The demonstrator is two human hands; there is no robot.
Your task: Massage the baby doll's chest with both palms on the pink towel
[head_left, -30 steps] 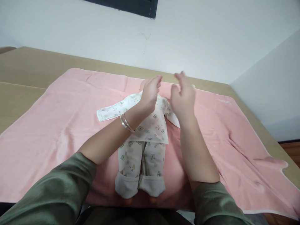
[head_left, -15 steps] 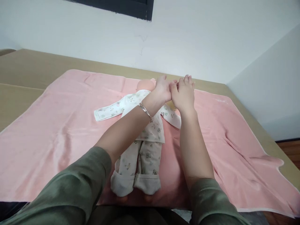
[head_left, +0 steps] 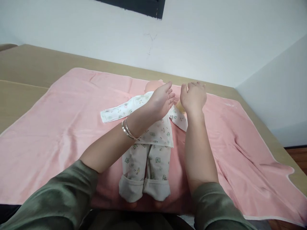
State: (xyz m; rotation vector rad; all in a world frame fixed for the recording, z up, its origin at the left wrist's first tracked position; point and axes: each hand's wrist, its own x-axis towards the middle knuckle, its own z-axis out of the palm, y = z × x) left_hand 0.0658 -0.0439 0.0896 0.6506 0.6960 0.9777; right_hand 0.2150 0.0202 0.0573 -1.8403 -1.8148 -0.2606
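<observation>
A baby doll lies on its back, with the bald top of its head (head_left: 153, 85) at the far end and its feet towards me. It wears a white printed top (head_left: 158, 134) and matching trousers (head_left: 157, 159) with turned-up cuffs. My left hand (head_left: 161, 100), below a wrist with silver bangles (head_left: 128, 129), hovers over the doll's chest, fingers apart and palm turned right. To the right, my right hand (head_left: 193, 95) is raised above the blanket, back towards me, thumb apart and fingers foreshortened. Neither hand holds anything visible. A small yellow thing (head_left: 180, 107) shows partly by the right sleeve.
A pink blanket (head_left: 72, 105) with a pale edge and some creases lies under the doll. It covers much of a tan tabletop (head_left: 43, 60). White walls (head_left: 203, 41) rise behind and to the right. A dark frame (head_left: 148, 8) hangs at the top.
My hands, touching or overlapping before, have moved apart. The left hand has come back towards me over the chest; the right has shifted slightly right. The view has moved a little.
</observation>
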